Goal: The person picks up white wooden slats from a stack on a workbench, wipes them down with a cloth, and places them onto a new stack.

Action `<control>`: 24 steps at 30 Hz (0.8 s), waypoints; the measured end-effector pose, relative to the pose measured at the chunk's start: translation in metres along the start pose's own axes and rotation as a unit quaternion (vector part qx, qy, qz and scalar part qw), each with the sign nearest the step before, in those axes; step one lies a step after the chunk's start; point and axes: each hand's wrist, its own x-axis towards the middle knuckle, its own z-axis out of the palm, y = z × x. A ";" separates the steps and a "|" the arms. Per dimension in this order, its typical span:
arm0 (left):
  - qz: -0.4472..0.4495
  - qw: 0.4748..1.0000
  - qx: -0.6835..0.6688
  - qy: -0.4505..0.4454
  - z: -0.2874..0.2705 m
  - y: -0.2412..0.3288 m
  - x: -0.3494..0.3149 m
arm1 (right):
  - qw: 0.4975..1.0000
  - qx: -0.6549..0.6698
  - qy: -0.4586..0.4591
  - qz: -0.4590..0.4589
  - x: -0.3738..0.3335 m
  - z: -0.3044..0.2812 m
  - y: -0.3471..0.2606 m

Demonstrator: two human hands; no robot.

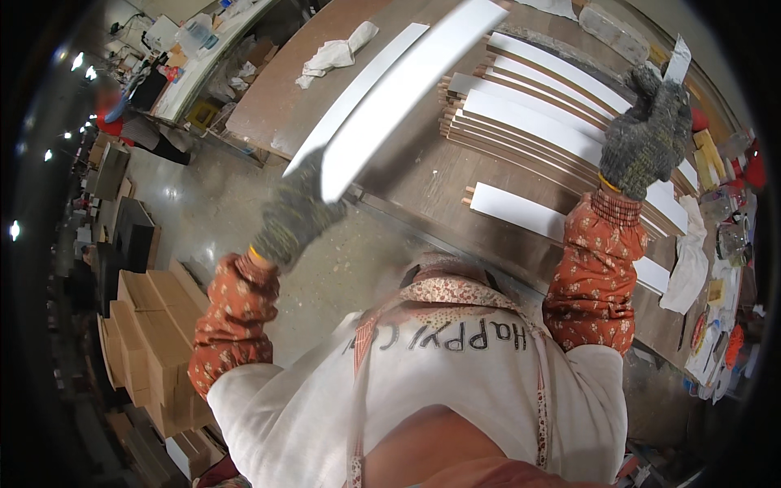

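Observation:
My left hand (299, 213), in a dark grey knit glove, is closed round the near end of a long white board (415, 93). That board is tilted above the table and slightly blurred. Just left of it another white strip (354, 93) lies along the table. My right hand (647, 138), gloved alike, grips a putty knife whose flat blade (678, 61) points up and away; its handle is mostly hidden in the fist. Below and beside the right hand lie stacked white boards (533, 124) with brown edges and wooden pegs at their left ends.
One white board (521, 210) lies apart near the edge of the brown table (407, 175). A crumpled white cloth (340, 53) rests at the far left. Cardboard boxes (150, 325) stand on the floor at left. Far left, a person in red (114, 122) is by another bench.

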 end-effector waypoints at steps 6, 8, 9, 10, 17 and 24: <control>0.014 0.988 0.154 0.010 -0.015 -0.040 0.073 | 0.992 -0.114 -0.020 -0.052 -0.016 -0.033 -0.013; 0.023 0.980 0.198 0.017 -0.009 -0.044 0.086 | 0.996 0.034 0.002 0.080 -0.019 -0.054 -0.017; 0.000 0.980 0.201 0.000 -0.007 -0.048 0.092 | 0.984 0.110 0.028 0.141 -0.019 -0.062 -0.019; -0.019 0.979 0.200 -0.020 -0.003 -0.054 0.100 | 0.989 0.081 0.021 0.120 -0.018 -0.078 -0.015; -0.005 0.977 0.214 -0.008 0.001 -0.064 0.112 | 0.881 -0.406 -0.103 -0.219 -0.032 -0.166 -0.012; 0.357 0.933 0.031 -0.007 0.051 0.029 0.103 | 0.913 -0.387 -0.047 -0.119 -0.043 -0.190 -0.010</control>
